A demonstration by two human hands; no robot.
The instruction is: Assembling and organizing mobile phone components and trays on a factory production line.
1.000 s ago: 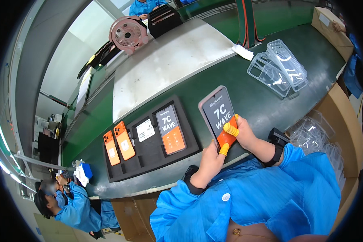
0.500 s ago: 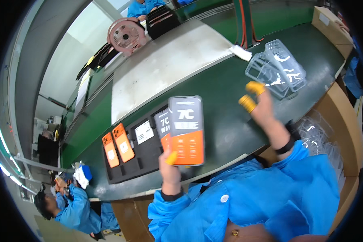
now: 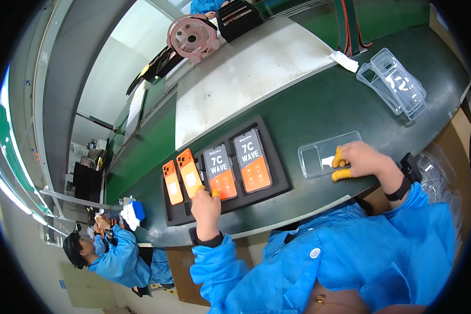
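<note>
On the bench lies a black foam tray [image 3: 280,186] with four slots' worth of phones in a row. Two are orange phones seen from the back: one at the left end [image 3: 172,183], the other beside it [image 3: 189,168]. Two grey-and-orange phones, the nearer one [image 3: 219,171] and the right-hand one [image 3: 253,160], lie face up. My left hand [image 3: 206,212], with yellow finger cots, closes at the lower end of the second orange phone. My right hand [image 3: 362,159], also in yellow finger cots, pinches the near right edge of a clear plastic blister tray [image 3: 315,163] lying on the bench.
More clear plastic trays [image 3: 397,86] are stacked at the far right. A white board [image 3: 235,78] covers the bench's back, with a pink fan [image 3: 192,37] behind it. A cardboard box [image 3: 458,141] of clear plastic stands right. A co-worker [image 3: 115,251] sits at left.
The grey-and-orange phone from my left hand now lies in the black tray. My left hand has moved to an orange phone. A clear blister tray has come nearer with my right hand.
</note>
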